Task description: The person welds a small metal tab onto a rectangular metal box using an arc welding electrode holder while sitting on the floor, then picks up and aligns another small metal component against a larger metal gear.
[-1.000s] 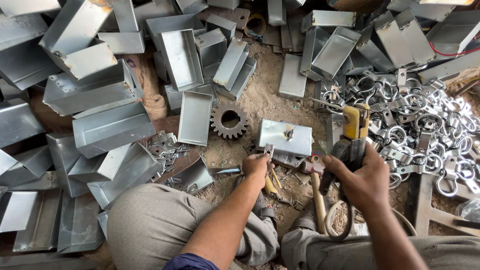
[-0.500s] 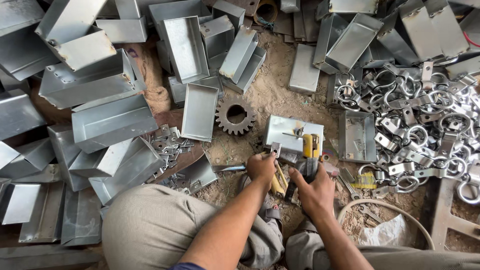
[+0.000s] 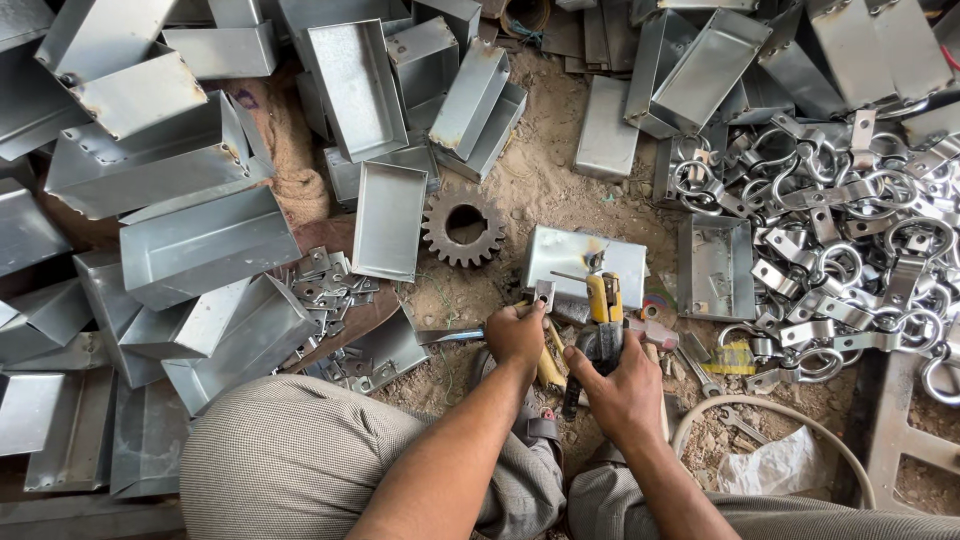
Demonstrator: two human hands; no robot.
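Trays of folded sheet metal lie heaped over the left side of the dirt floor, with small flat brackets scattered at their near edge. Right of them a rusty gear lies flat on the dirt. Near the middle, the left hand pinches a small square plate in its fingertips, against the near edge of an upturned box. Just beside it, the right hand is clenched around a yellow-handled tool whose head reaches onto the box. At the right edge lies a pile of shiny shackles.
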